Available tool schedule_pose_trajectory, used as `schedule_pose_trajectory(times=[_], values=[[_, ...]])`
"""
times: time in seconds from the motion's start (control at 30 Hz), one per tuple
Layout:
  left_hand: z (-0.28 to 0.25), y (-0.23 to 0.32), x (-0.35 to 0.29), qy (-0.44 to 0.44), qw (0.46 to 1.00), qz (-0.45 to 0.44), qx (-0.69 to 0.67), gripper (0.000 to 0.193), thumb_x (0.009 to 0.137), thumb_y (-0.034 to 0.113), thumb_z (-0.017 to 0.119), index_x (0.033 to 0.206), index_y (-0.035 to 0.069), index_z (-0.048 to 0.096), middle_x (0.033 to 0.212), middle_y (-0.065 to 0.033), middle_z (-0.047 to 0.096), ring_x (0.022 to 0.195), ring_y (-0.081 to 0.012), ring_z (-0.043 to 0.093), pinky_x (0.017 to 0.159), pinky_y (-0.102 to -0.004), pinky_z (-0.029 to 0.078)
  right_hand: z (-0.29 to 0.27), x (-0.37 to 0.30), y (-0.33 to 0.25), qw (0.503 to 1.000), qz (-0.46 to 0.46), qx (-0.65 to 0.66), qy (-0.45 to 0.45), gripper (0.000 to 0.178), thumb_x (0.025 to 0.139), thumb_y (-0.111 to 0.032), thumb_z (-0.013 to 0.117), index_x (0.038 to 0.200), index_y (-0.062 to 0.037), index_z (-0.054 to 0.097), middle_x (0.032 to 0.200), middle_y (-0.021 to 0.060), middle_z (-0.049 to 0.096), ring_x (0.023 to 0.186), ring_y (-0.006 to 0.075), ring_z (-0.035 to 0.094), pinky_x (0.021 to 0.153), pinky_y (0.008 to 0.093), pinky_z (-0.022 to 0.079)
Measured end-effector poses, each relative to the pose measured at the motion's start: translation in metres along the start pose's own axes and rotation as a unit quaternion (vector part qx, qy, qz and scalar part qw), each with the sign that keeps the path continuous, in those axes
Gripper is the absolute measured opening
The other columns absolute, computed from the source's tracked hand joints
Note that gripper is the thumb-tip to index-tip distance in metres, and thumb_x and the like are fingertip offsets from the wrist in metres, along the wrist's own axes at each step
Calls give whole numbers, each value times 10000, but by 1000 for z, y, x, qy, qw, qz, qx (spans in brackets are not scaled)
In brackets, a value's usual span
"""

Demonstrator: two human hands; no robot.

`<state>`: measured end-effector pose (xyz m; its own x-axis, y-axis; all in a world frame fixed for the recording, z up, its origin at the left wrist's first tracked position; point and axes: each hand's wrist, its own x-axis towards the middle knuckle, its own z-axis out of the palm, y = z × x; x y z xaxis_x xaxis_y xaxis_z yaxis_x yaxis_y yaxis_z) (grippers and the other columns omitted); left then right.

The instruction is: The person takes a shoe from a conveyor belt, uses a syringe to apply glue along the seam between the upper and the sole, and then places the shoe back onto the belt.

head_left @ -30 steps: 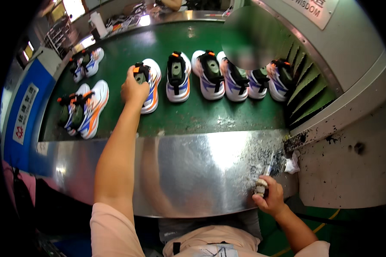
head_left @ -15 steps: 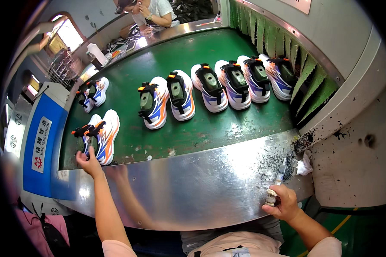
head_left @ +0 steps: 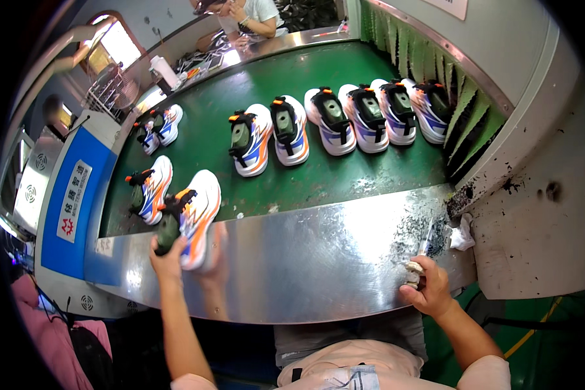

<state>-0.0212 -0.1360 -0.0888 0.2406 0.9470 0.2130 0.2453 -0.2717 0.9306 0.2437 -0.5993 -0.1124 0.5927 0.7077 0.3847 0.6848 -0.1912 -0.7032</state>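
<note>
Pulled right and away from its mate, one white-and-orange shoe point(head_left: 203, 207) now sits across the green surface's near edge and the metal ledge point(head_left: 318, 260), toe pointing far. Our left hand point(head_left: 168, 260) has gone with it, fingers clamped around its heel, forearm reaching nearly straight from the near side. Our right hand point(head_left: 433, 287), forearm slanting in from the near right, curls thumb and fingers around a small pale object point(head_left: 413, 274).
</note>
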Motion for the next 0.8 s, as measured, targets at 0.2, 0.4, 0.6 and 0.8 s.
schedule_pose_trajectory(times=[0.2,0.4,0.6,0.8], values=[[50,57,-184,7,998,57,34,581,739,116,750,1213,8,430,1050,-72,523,954,-162,513,836,-296,418,-1,0,-11,993,85,80,2,511,835,-295,683,1213,-26,470,806,89,589,628,171,562,578,283,468],[6,137,-127,-260,805,439,302,773,561,287,850,1234,53,550,1291,-180,510,1216,-383,464,1030,-483,352,-27,-10,-44,960,205,173,-78,438,880,-262,631,1226,-55,459,808,26,544,631,116,486,586,252,423],[87,159,-74,-464,770,294,323,804,313,141,856,1073,15,626,1008,-164,649,944,-345,618,835,-374,488,-69,1,-36,806,317,492,90,466,953,-500,426,1172,-91,462,782,22,526,519,23,297,453,166,231],[82,158,-133,-364,789,438,229,524,436,124,817,921,21,648,909,-161,649,832,-342,639,738,-398,515,-66,6,-34,825,355,434,76,409,955,-442,450,1207,-120,457,811,19,552,541,14,322,463,172,234]])
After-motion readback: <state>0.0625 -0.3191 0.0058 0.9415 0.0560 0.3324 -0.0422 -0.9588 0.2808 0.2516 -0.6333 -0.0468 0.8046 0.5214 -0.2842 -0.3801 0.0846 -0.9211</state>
